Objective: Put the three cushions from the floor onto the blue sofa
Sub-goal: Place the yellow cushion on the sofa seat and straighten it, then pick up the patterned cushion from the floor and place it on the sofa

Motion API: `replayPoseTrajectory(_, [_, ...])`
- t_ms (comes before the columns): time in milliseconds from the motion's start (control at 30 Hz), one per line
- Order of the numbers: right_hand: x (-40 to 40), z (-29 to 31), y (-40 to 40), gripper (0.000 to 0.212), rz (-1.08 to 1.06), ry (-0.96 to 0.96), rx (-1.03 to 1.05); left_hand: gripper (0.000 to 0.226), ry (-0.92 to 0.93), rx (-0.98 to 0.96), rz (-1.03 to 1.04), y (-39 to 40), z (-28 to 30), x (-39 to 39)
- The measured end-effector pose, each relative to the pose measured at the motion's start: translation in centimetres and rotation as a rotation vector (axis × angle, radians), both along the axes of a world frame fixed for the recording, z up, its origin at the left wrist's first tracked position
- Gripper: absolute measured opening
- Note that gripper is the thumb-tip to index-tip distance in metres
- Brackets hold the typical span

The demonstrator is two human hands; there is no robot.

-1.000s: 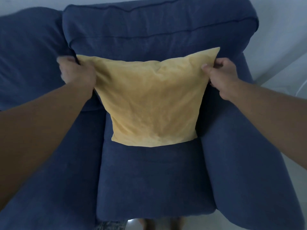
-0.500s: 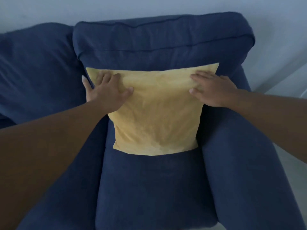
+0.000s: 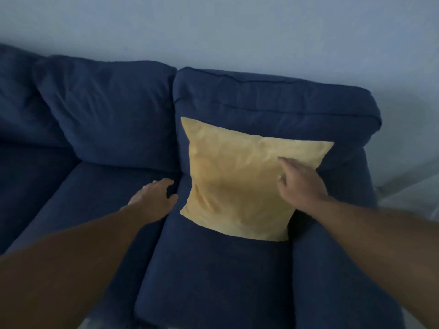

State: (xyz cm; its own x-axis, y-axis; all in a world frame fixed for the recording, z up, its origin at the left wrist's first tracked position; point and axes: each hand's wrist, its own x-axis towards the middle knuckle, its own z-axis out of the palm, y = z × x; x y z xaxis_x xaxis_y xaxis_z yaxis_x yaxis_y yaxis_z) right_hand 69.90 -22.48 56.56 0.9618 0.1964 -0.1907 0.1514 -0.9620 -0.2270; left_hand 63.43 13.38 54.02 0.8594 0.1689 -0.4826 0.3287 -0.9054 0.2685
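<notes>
Both hands have left the yellow cushion [image 3: 240,184]; left hand [image 3: 154,198] and right hand [image 3: 300,186] spread, empty.

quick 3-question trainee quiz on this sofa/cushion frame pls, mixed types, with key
1. True or false: the yellow cushion stands propped against the backrest of the blue sofa.
2. Which seat holds the cushion? A) the one next to the armrest at the right of the view B) the middle seat C) none, it lies on the floor
3. Fill in: the left hand is over the ___ between the two seat cushions, off the yellow cushion.

Key
1. True.
2. A.
3. Gap. The right hand is open in front of the cushion's right part; whether it touches is unclear.
</notes>
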Motion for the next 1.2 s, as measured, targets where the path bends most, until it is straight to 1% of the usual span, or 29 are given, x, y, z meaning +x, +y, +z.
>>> replayPoseTrajectory(100, [-2.3, -2.0, 5.3, 0.064, 0.05, 0.04, -0.014, 0.052, 0.1, -0.015, -0.012, 0.7, -1.3, -4.9])
replayPoseTrajectory(233, [-5.3, -4.7, 12.6, 0.064, 0.176, 0.096, -0.053, 0.049, 0.156, -0.059, 0.07, 3.3, -2.4, -10.3])
replayPoseTrajectory(333, [-7.4, -5.5, 18.6, 0.056, 0.325, 0.138, -0.083, 0.052, 0.145, -0.07, 0.193, 7.1, -2.8, -14.5])
replayPoseTrajectory(433, [-9.8, -5.7, 24.4, 0.05, 0.449, 0.202, -0.178, 0.051, 0.156, -0.067, 0.323, 10.9, -3.2, -19.4])
replayPoseTrajectory(600, [-16.0, -7.0, 34.0, 0.046, 0.627, 0.317, -0.287, 0.043, 0.25, -0.058, 0.432, 16.6, -4.8, -29.4])
replayPoseTrajectory(700, [-20.8, -8.5, 39.4, 0.043, 0.711, 0.365, -0.325, 0.046, 0.284, -0.065, 0.544, 19.3, -6.7, -36.1])
replayPoseTrajectory(767, [-24.0, -9.2, 42.2, 0.045, 0.76, 0.395, -0.354, 0.048, 0.303, -0.076, 0.604, 20.7, -8.2, -40.2])
replayPoseTrajectory(900, [-30.6, -10.8, 47.3, 0.053, 0.861, 0.456, -0.413, 0.046, 0.316, -0.18, 0.711, 22.7, -11.2, -48.1])
replayPoseTrajectory(967, [-33.6, -11.7, 49.5, 0.054, 0.9, 0.495, -0.437, 0.046, 0.314, -0.217, 0.761, 23.4, -12.5, -51.3])
replayPoseTrajectory(1067, [-37.2, -13.0, 52.1, 0.051, 0.935, 0.533, -0.459, 0.047, 0.309, -0.258, 0.815, 24.5, -14.5, -54.5])
replayPoseTrajectory(1200, [-41.0, -15.3, 55.1, 0.054, 0.922, 0.592, -0.467, 0.047, 0.263, -0.325, 0.941, 25.6, -17.3, -57.6])
